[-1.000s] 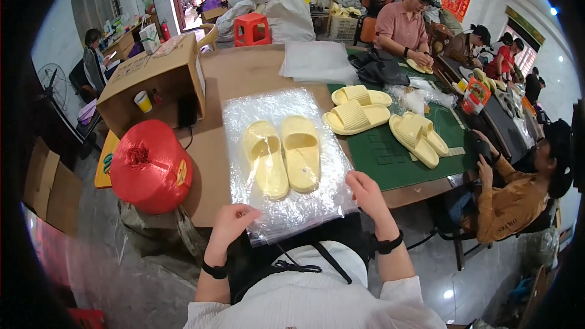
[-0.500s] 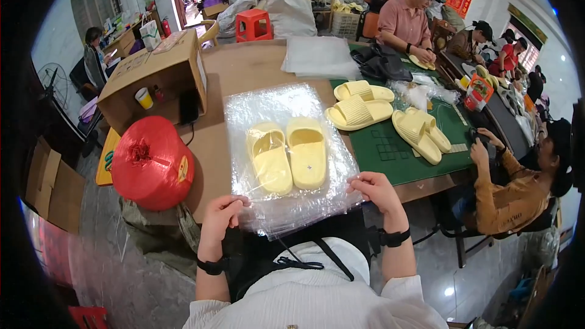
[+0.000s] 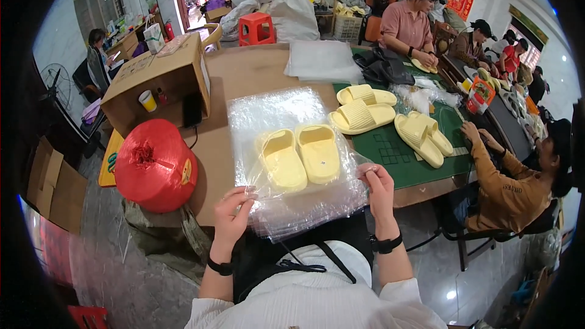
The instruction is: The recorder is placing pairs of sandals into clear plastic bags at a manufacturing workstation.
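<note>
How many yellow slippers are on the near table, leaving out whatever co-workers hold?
6: a front pair amid clear plastic, a second pair at the green mat's left edge, and a third pair farther right on it. More could be hidden under the black bundle or loose plastic.

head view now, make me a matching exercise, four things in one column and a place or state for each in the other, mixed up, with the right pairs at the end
Column one
1. shiny red bundle
2. yellow cup
3. red stool
4. left hand

Column two
A. beyond the far edge of the table
B. pinching clear plastic
C. inside the cardboard box
D. just in front of the cardboard box

Pairs: 1-D, 2-C, 3-A, 4-B
</note>
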{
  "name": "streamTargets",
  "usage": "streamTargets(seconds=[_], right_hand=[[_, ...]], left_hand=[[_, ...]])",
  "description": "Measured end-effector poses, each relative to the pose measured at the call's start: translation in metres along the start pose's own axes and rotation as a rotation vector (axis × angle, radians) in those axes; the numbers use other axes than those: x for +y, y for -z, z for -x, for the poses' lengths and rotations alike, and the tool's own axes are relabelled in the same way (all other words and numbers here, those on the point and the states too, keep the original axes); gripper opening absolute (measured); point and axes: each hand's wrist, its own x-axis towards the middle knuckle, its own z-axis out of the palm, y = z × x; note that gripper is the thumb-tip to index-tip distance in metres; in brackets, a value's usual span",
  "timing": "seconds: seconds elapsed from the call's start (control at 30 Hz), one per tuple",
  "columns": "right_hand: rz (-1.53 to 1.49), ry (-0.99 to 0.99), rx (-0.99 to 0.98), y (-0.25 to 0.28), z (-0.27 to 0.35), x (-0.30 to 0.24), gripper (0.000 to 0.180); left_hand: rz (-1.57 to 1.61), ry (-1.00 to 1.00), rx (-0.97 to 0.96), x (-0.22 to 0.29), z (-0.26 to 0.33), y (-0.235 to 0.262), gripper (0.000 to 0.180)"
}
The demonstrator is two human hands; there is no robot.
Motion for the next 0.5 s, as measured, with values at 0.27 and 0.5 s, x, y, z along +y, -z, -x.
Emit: streamTargets(seconds=[0.27, 0.5], right_hand=[[-0.289, -0.148, -0.015, -0.023, -0.013, -0.032, 0.013], [-0.312, -0.115, -0.002, -0.020, -0.019, -0.028, 0.013]], left_hand=[[0.473, 0.493, 0.016, 0.049, -0.045, 0.017, 0.016], [0.345, 0.425, -0.003, 0.050, -0.057, 0.013, 0.015]])
